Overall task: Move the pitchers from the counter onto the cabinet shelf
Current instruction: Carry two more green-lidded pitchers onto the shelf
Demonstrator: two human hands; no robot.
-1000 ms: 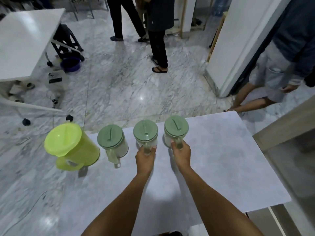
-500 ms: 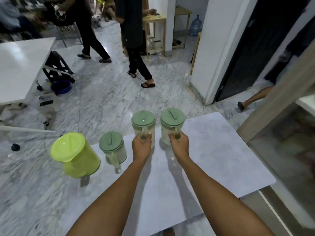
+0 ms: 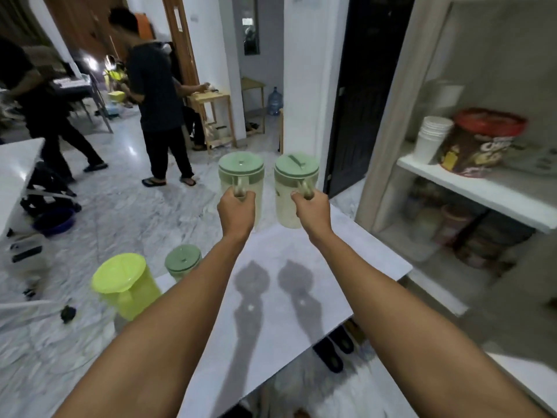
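Note:
My left hand point(image 3: 237, 213) grips the handle of a clear pitcher with a pale green lid point(image 3: 241, 171), held up in the air above the counter point(image 3: 289, 285). Beside it, my right hand point(image 3: 313, 213) grips the handle of a second matching pitcher point(image 3: 294, 188), also lifted. A third green-lidded pitcher point(image 3: 182, 262) and a lime-yellow pitcher point(image 3: 123, 283) stand at the counter's left end. The cabinet point(image 3: 401, 95) is open on the right, with a white shelf point(image 3: 482, 193) at about hand height.
On the white shelf stand stacked white cups point(image 3: 431, 138) and a red-lidded brown tub point(image 3: 479, 143); containers point(image 3: 470, 233) fill the space below. People point(image 3: 156, 95) stand on the marble floor beyond. A white table point(image 3: 15, 173) is at left. Dark sandals point(image 3: 333, 348) lie under the counter.
Both hands have lifted their pitchers off the counter and higher. My view has swung up and right, so the open cabinet shelves now show.

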